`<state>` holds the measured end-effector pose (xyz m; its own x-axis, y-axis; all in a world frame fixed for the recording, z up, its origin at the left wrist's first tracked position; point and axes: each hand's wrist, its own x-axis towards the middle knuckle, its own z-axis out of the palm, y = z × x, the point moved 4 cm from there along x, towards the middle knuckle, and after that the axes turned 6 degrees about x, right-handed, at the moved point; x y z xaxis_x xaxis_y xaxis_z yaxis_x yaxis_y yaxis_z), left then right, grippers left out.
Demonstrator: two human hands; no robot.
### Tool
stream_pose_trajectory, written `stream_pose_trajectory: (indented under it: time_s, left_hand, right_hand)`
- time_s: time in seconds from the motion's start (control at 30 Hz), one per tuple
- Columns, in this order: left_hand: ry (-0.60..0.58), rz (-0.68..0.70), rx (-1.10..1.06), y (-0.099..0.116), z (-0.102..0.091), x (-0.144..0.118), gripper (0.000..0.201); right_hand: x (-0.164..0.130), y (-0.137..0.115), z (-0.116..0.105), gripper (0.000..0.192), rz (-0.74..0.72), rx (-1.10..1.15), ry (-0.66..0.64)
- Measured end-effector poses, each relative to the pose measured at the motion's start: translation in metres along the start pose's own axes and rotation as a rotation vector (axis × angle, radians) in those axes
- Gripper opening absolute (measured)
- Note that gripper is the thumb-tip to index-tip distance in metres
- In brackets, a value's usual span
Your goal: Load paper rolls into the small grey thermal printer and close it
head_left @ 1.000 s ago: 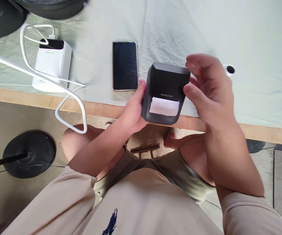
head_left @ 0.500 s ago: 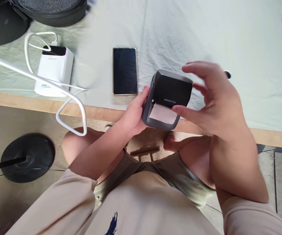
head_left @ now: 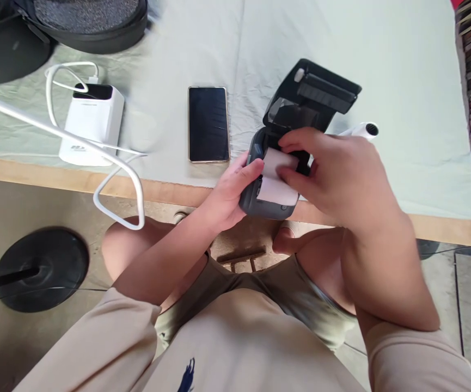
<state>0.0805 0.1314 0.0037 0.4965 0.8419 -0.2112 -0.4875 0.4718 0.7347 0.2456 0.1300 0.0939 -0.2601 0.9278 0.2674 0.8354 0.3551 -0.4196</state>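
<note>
My left hand (head_left: 229,195) is wrapped round the left side of a dark grey label printer (head_left: 268,211), its thumb on the rim. The printer's black lid (head_left: 314,87) stands raised, tilted back over the table. Inside the body lies a white roll of label paper (head_left: 278,190), with a strip of it lying toward the front. The thumb and index finger of my right hand (head_left: 345,174) are closed on the roll from the right. My other right fingers are curled and partly hidden.
A phone (head_left: 208,125) lies on the pale tablecloth (head_left: 161,109). To the left stands a white power bank (head_left: 90,128) with a looping white cable (head_left: 139,190). A black case (head_left: 96,38) is at the far left, and a white item with a dark round end (head_left: 361,130) lies behind my right hand.
The printer's lid has swung up and back, exposing the paper roll. My right hand has moved from the lid's edge into the printer, onto the roll. My left hand keeps its hold.
</note>
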Motion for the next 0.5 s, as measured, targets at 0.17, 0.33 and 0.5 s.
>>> stream_pose_trajectory:
  time_s: [0.17, 0.33, 0.5]
  left_hand:
    - [-0.003, -0.007, 0.057, -0.001, 0.001, -0.002, 0.053]
    - [0.005, -0.011, -0.014, 0.001, 0.002, 0.0, 0.042]
    - [0.072, -0.044, -0.051, 0.002, -0.001, 0.002, 0.032]
  right_hand:
    - [0.002, 0.0, 0.001, 0.038, 0.051, -0.063, -0.056]
    - [-0.015, 0.014, -0.032, 0.041, 0.122, 0.363, 0.052]
    - [-0.029, 0.092, -0.019, 0.041, 0.269, 0.773, 0.325]
